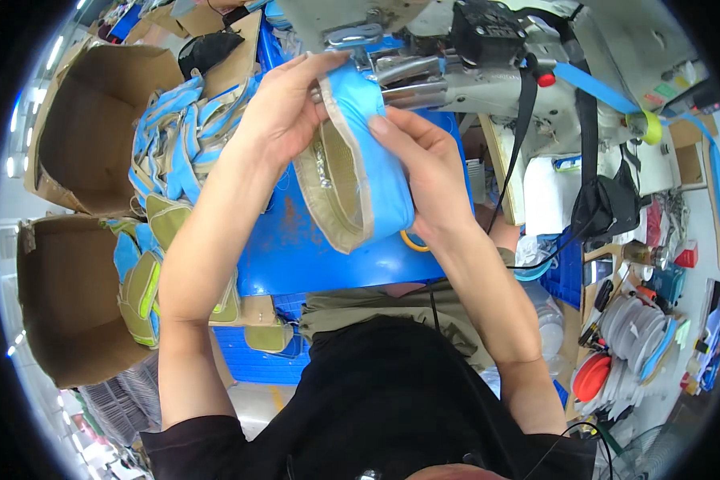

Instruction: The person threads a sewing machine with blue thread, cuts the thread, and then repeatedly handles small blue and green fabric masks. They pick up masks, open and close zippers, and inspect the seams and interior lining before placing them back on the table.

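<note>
My left hand (286,110) grips the upper left edge of a blue-and-khaki fabric band (386,188), with its fingers partly behind the cloth. At the band's right side my right hand (428,164) pinches the blue outer face, thumb on top. The band curves into a loop, with its khaki binding along the rim and a khaki, mesh-like lining showing inside. It is held above a blue work table (296,260), just in front of the sewing machine's metal parts (412,78). Beside my right wrist, a yellow handle loop (413,242) shows partly from under the band.
Similar blue-and-khaki pieces (180,140) are heaped left, by an open cardboard box (96,120). A second box (72,296) stands nearer. A blue strip (592,86) runs through a yellow ring (643,127) on the right. Rolls of tape (636,328) lie at the lower right.
</note>
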The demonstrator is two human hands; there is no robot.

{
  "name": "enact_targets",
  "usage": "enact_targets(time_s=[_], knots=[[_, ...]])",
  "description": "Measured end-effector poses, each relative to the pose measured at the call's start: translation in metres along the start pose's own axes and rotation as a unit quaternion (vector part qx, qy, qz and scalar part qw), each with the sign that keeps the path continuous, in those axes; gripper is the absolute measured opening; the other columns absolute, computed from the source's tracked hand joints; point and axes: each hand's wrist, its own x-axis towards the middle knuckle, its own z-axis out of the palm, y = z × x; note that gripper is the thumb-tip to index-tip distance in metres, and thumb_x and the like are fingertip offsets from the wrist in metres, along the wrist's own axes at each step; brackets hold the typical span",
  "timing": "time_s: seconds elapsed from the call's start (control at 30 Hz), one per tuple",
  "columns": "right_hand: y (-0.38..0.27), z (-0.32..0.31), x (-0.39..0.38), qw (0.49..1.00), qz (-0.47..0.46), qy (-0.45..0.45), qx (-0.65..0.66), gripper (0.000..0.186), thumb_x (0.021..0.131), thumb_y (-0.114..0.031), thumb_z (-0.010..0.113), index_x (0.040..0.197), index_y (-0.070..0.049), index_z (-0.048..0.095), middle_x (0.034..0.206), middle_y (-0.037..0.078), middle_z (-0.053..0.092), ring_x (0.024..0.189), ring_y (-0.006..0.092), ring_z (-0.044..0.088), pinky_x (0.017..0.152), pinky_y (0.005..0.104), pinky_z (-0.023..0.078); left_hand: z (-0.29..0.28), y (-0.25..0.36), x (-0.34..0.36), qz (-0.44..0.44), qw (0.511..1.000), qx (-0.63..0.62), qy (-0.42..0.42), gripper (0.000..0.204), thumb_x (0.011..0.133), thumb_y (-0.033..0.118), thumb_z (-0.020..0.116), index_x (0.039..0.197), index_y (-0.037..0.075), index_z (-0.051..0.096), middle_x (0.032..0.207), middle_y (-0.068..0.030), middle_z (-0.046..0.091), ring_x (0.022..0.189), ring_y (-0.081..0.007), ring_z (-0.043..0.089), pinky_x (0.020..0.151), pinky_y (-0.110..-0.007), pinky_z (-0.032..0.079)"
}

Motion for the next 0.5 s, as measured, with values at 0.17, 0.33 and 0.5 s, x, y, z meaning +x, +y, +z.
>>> enact_targets(time_s=[0.17, 0.33, 0.5], knots=[[0.0, 0.003, -0.002, 0.999, 0.023, -0.006, 0.042, 0.035, 0.096, -0.016, 0.072, 0.122, 0.006, 0.065, 0.106, 0.011, 0.074, 0.089, 0.0126, 0.071, 0.08, 0.0269, 0.058, 0.0, 0.001, 0.002, -0.002, 1.0, -0.012, 0.006, 0.021, 0.095, 0.007, 0.066, 0.114, -0.004, 0.064, 0.105, -0.0107, 0.07, 0.091, -0.0197, 0.07, 0.085, -0.037, 0.061], [-0.002, 0.005, 0.003, 0.997, 0.03, -0.029, 0.071, 0.036, 0.097, -0.015, 0.07, 0.126, 0.006, 0.063, 0.108, 0.011, 0.073, 0.091, 0.0134, 0.071, 0.081, 0.0277, 0.058, -0.004, 0.002, 0.013, -0.005, 0.999, -0.018, 0.033, 0.022, 0.1, 0.009, 0.058, 0.116, -0.005, 0.064, 0.109, -0.0124, 0.069, 0.096, -0.0216, 0.069, 0.086, -0.038, 0.061], [-0.001, 0.005, 0.005, 0.997, 0.02, -0.031, 0.074, 0.036, 0.097, -0.015, 0.07, 0.126, 0.006, 0.063, 0.11, 0.011, 0.073, 0.093, 0.0135, 0.071, 0.082, 0.028, 0.058, 0.006, 0.0, 0.014, 0.021, 0.998, 0.001, 0.062, 0.023, 0.102, 0.009, 0.053, 0.116, -0.006, 0.064, 0.11, -0.0144, 0.069, 0.097, -0.0232, 0.069, 0.086, -0.04, 0.06]])
